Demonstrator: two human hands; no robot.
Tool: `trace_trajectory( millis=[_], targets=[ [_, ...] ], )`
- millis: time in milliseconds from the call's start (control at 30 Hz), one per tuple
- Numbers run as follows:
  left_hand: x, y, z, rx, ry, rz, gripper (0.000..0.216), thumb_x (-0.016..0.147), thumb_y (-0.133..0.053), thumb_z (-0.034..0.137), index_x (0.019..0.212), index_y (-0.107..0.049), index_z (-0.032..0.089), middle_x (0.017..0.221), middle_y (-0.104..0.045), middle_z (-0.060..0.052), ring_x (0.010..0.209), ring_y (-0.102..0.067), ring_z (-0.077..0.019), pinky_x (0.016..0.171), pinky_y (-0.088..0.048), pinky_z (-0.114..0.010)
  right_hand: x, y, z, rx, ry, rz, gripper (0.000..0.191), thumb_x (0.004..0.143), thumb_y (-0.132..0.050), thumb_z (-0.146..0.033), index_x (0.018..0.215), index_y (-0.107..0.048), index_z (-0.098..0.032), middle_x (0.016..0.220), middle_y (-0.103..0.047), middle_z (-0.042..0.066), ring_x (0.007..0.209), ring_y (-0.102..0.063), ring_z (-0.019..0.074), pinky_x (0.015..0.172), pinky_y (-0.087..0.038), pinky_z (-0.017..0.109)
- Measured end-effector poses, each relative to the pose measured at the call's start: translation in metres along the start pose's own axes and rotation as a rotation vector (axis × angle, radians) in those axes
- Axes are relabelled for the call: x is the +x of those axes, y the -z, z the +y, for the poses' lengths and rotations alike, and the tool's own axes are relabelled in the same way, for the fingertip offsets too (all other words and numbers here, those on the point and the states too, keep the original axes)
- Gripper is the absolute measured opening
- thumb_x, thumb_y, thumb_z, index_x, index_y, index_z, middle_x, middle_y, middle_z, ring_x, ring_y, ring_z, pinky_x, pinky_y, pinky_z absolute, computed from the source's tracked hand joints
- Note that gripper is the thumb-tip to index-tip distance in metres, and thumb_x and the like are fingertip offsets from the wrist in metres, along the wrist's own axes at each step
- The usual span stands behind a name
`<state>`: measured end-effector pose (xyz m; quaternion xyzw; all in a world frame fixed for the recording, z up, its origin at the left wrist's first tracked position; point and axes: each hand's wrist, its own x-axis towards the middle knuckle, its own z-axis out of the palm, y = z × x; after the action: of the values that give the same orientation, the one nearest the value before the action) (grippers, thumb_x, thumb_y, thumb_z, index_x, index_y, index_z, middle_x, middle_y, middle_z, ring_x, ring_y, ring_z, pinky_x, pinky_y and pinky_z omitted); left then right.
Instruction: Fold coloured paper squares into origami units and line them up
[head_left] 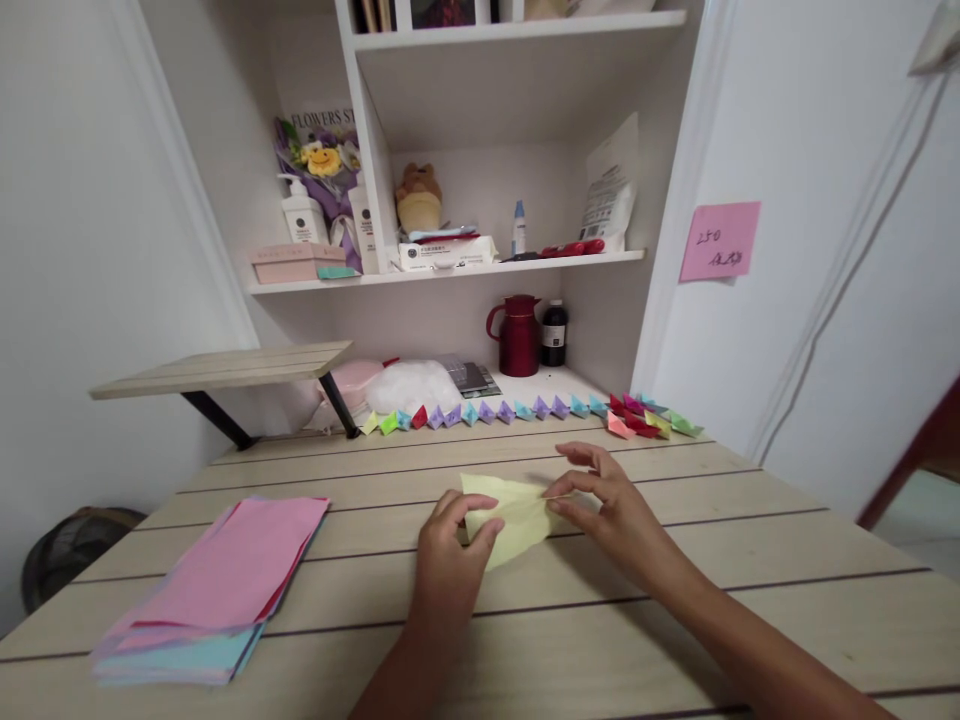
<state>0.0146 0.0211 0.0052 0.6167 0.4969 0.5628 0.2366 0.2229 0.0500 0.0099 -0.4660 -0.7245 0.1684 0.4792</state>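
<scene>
A pale yellow sheet of paper [516,515] is held between both hands just over the slatted wooden table [360,620]. It looks bent or creased toward its right end. My left hand [454,545] grips its left edge, with the thumb and index finger on the paper. My right hand [611,505] pinches the right end between thumb and fingers, the other fingers raised. To the left lies a stack of coloured paper [232,560], pink on top with blue and red sheets below.
A row of small folded paper boats [487,412] lines the table's back edge, ending in a cluster [645,417] at right. A raised wooden shelf [225,368] stands back left. Behind are a red jug [519,335], a dark bottle [554,335] and white shelving [450,275].
</scene>
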Motion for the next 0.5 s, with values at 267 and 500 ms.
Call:
trace_trajectory(
  millis=[267,500],
  targets=[
    [0.003,0.0,-0.006,-0.038,0.045,0.057,0.013,0.063,-0.072,0.022,0.056,-0.062,0.02,0.099,-0.059,-0.007,0.1,-0.055,-0.0244,0.088,-0.042,-0.034,0.0,0.001,-0.003,0.455,-0.372,-0.237,0.032,0.078,-0.061,-0.052,0.074,-0.06,-0.02,0.068,-0.062,0.0,0.063,-0.057,0.0184,0.058,-0.042,0.029],
    [0.0,0.0,-0.003,0.007,0.094,-0.048,0.012,0.069,-0.067,0.025,0.062,-0.059,0.021,0.067,-0.061,0.0,0.069,-0.055,-0.0179,0.066,-0.04,-0.027,-0.001,-0.004,0.001,0.477,-0.374,-0.277,0.024,0.071,-0.071,-0.04,0.079,-0.062,-0.019,0.066,-0.062,-0.002,0.061,-0.057,0.0164,0.057,-0.041,0.027]
  ],
)
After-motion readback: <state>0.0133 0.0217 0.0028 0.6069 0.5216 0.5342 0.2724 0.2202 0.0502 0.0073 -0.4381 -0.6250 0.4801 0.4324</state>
